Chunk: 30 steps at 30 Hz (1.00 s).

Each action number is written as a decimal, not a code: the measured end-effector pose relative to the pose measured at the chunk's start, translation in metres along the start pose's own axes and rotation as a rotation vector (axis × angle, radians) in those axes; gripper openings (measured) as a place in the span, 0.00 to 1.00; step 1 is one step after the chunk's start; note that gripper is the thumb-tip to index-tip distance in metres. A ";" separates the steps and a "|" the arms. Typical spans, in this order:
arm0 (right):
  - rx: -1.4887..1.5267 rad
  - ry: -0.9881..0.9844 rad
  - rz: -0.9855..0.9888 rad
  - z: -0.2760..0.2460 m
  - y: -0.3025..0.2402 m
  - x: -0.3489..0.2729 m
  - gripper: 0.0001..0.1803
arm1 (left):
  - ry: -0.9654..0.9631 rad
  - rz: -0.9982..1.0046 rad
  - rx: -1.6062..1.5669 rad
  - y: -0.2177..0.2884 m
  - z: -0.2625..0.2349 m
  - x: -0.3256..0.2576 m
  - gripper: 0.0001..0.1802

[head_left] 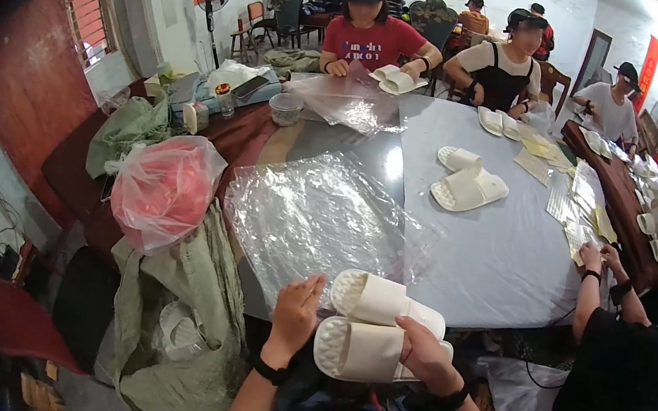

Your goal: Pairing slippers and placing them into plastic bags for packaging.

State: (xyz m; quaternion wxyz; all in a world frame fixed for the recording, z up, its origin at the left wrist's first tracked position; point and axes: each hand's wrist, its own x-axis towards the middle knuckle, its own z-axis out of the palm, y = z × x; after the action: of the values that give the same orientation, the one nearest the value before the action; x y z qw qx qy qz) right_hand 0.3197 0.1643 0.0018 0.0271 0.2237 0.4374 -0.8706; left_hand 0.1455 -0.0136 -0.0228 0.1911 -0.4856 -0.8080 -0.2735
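Note:
Close to my body, at the near edge of the table, I hold a pair of white slippers [358, 350] side by side, with their quilted insoles facing up. My right hand [430, 352] grips them from the right, its thumb over the nearer slipper's strap and its other fingers hidden beneath. My left hand [296, 311] is raised just left of the slippers, its fingers stretched upward and close together, with nothing visible in them. Beyond it lies a stack of clear plastic bags [319, 213]. Another pair of white slippers [472, 189] rests farther back on the table [497, 273].
A green woven sack [172, 344] and a pink bundle in clear plastic [165, 194] are at my left. Across the table, co-workers handle slippers [399, 80]. On the right, a co-worker's hands [602, 259] touch yellowish sheets [576, 204]. A clear tub [285, 108] stands at the back left.

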 end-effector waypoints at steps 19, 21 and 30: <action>0.387 0.008 -0.224 0.027 -0.002 0.004 0.22 | -0.148 0.067 0.053 0.046 -0.051 -0.003 0.30; 0.415 -0.014 -0.206 0.028 -0.001 0.004 0.22 | -0.177 0.063 0.070 0.052 -0.057 -0.005 0.31; 0.557 -0.182 -0.155 0.035 0.010 0.006 0.22 | -0.209 0.061 -0.118 0.077 -0.043 -0.004 0.38</action>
State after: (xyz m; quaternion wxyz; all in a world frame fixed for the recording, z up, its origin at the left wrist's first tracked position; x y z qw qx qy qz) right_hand 0.3041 0.1321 0.0106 -0.0629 0.1093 0.1932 -0.9730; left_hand 0.2174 -0.0141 0.0285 0.0851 -0.5461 -0.7910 -0.2626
